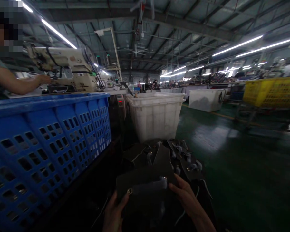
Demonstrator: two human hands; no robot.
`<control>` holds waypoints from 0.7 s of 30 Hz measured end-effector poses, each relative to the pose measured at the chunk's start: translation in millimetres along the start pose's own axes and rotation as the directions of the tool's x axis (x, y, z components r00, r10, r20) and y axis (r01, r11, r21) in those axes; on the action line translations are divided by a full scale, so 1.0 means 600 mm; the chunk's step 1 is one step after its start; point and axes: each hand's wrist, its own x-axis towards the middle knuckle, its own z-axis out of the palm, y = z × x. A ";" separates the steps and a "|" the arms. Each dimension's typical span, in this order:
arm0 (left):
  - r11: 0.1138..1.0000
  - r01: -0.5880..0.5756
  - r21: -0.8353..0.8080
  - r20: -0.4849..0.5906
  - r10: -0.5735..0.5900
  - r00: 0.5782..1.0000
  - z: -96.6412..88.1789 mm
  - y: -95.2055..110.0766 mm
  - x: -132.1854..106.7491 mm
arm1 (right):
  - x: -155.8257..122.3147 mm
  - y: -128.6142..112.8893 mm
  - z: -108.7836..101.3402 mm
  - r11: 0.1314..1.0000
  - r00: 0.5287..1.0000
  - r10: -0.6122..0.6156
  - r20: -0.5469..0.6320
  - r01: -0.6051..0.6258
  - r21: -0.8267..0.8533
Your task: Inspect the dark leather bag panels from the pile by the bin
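Observation:
Between my two hands is a dark flat panel (145, 203) with a pale grey strap-like strip (148, 187) across it and a small gold-coloured metal fitting near each end of the strip. My left hand (114, 209) grips the panel's left edge, thumb close to the left fitting. On the right edge, by the other fitting, my right hand (183, 193) pinches the panel between thumb and fingers. Just beyond lies a pile of similar dark pieces (161, 154) with metal fittings and wrapped grey strips. The lower part of the panel is lost in shadow.
A blue slatted crate (62, 129) stands close on my left, with a sewing machine (72, 64) behind it and a person's arm (16, 80) at that machine. Ahead is a white plastic bin (157, 116). Farther right are a white box (205, 100) and a yellow crate (273, 91).

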 end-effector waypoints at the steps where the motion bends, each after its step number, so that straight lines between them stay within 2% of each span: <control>1: 1.000 -0.003 0.024 -0.020 0.004 1.000 -0.003 -0.003 0.004 | -0.001 -0.002 0.003 1.000 1.000 -0.006 0.010 0.006 -0.015; 5: 0.999 0.023 0.044 -0.026 -0.022 0.999 -0.013 -0.009 0.013 | -0.001 0.002 0.010 1.000 1.000 -0.023 0.000 0.023 -0.019; 10: 0.992 0.028 -0.125 -0.007 -0.029 1.000 -0.016 -0.008 0.020 | 0.009 0.023 -0.001 1.000 0.995 -0.010 -0.101 0.010 0.009; 13: 0.960 0.048 -0.276 0.152 -0.005 0.988 -0.017 -0.008 0.022 | 0.017 0.049 -0.025 0.994 0.975 0.073 -0.208 -0.053 0.098; 14: 0.942 0.056 -0.330 0.235 0.024 0.972 -0.018 -0.008 0.021 | 0.020 0.059 -0.034 0.988 0.959 0.112 -0.259 -0.079 0.135; 16: 0.915 0.052 -0.400 0.333 0.092 0.938 -0.019 -0.009 0.021 | 0.026 0.078 -0.049 0.973 0.924 0.186 -0.334 -0.127 0.191; 18: 0.899 0.039 -0.436 0.346 0.127 0.930 -0.020 -0.009 0.019 | 0.031 0.089 -0.058 0.967 0.904 0.225 -0.363 -0.161 0.197; 21: 0.883 0.033 -0.468 0.350 0.151 0.924 -0.018 -0.005 0.015 | 0.033 0.091 -0.056 0.972 0.915 0.227 -0.334 -0.194 0.130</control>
